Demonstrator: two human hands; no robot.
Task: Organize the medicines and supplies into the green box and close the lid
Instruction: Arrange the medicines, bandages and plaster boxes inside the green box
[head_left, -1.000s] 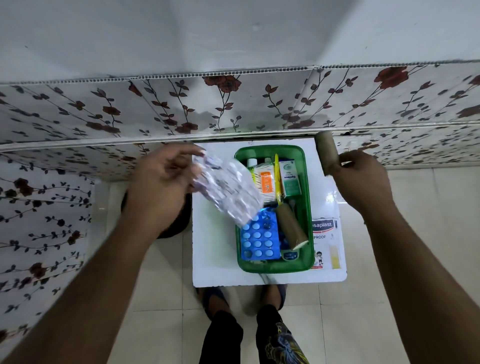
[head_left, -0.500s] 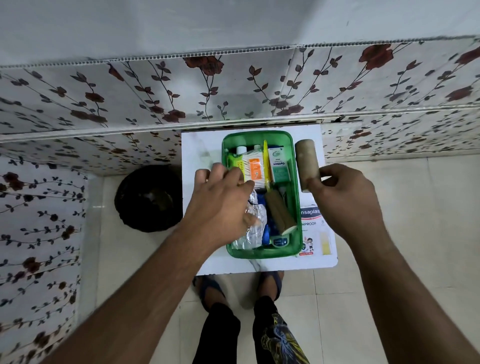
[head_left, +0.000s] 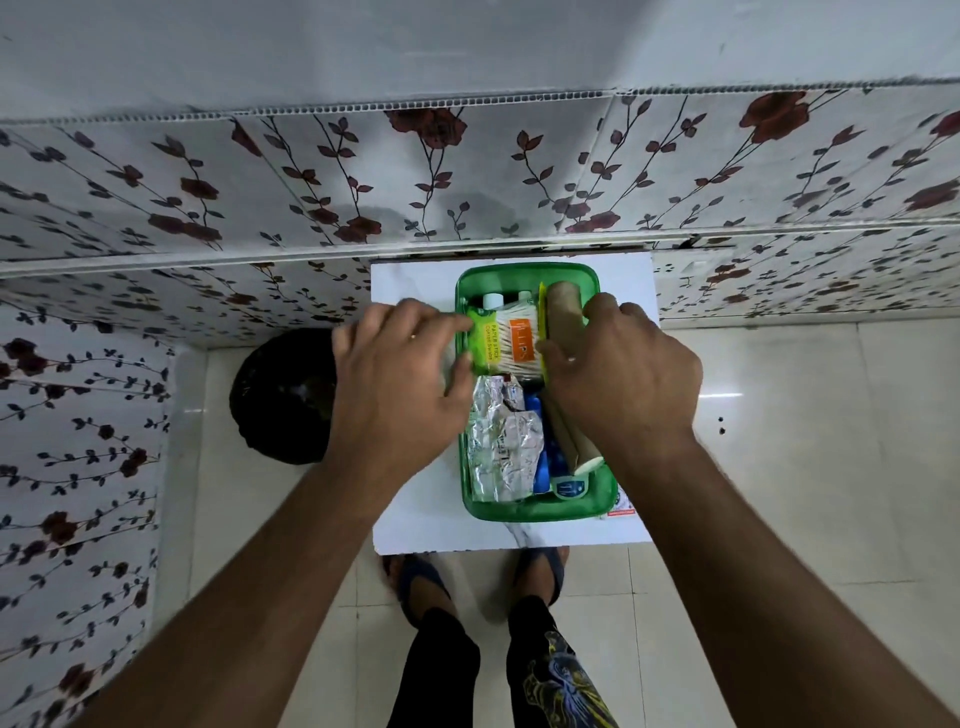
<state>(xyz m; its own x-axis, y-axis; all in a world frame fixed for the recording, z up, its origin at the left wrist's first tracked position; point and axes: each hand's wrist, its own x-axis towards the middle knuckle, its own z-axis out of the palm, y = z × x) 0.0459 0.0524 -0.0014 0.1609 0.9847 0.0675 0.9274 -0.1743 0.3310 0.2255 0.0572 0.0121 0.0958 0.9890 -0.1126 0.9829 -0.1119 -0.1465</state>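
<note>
- so my right hand (head_left: 618, 374) is wrapped around the brown bandage roll (head_left: 565, 312), pushing it down into the far right corner of the green box (head_left: 540, 509)
- the roll's long axis runs front to back along the box's right wall, same way as the second brown roll (head_left: 576, 447) lying in the near right part, so I reckon it has to slide in parallel to that wall or it'll jam against the yellow card (head_left: 542, 332) standing next to it
- right hand is obviously the nearer one for this; the roll sticks out of my grip toward the box's far end
- left hand (head_left: 400, 384) is at the box's left wall, fingers curled over the rim touching the cotton swab pack (head_left: 506, 340). Honestly can't tell if I'm pinching it or just nudging it aside
- crinkly foil strips (head_left: 501, 447) sit in the near left part of the box, with the blue blister tray (head_left: 540, 457) mostly buried beside them
- vs half a second ago: the roll was outside the box, held over its right rim, and my left hand was down over the foil strips. Now the roll's inside and the left has moved up to the swabs
- plaster carton (head_left: 621, 506) outside the near right corner is mostly hidden under my arm, and I don't see the lid anywhere
</note>
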